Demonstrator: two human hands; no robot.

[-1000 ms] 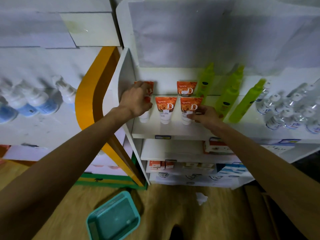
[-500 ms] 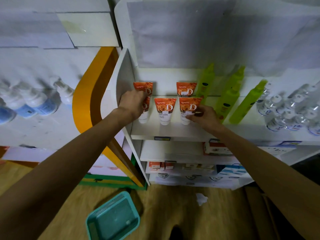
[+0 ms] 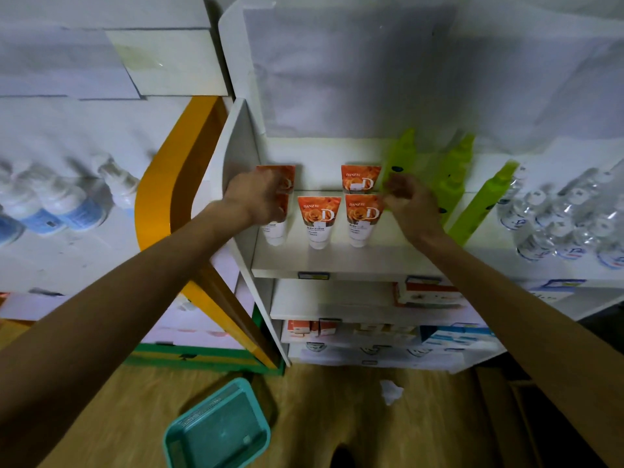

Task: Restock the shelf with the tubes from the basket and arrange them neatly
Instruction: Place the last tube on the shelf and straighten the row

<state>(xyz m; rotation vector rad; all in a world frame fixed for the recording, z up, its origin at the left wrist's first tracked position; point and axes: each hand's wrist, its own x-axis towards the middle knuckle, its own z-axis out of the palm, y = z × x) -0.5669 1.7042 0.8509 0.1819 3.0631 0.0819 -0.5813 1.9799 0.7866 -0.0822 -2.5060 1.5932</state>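
Note:
Orange-and-white tubes stand cap-down in two rows at the left end of the white shelf (image 3: 341,261). The front row has three: the left tube (image 3: 276,229), the middle tube (image 3: 319,219) and the right tube (image 3: 363,217). Behind them stand a back left tube (image 3: 283,173) and a back right tube (image 3: 360,179). My left hand (image 3: 258,197) grips the top of the front left tube and hides most of it. My right hand (image 3: 410,206) hovers blurred, fingers curled, between the right tubes and the green bottles. The teal basket (image 3: 189,430) lies on the floor below.
Tall green bottles (image 3: 452,184) stand right of the tubes, with clear bottles (image 3: 553,221) beyond them. Boxes fill the lower shelves (image 3: 429,292). An orange panel (image 3: 175,170) and white pump bottles (image 3: 50,204) are to the left. A paper scrap (image 3: 390,391) lies on the wooden floor.
My right hand has left the front right tube and risen up and to the right, toward the green bottles. My left hand stays on the front left tube.

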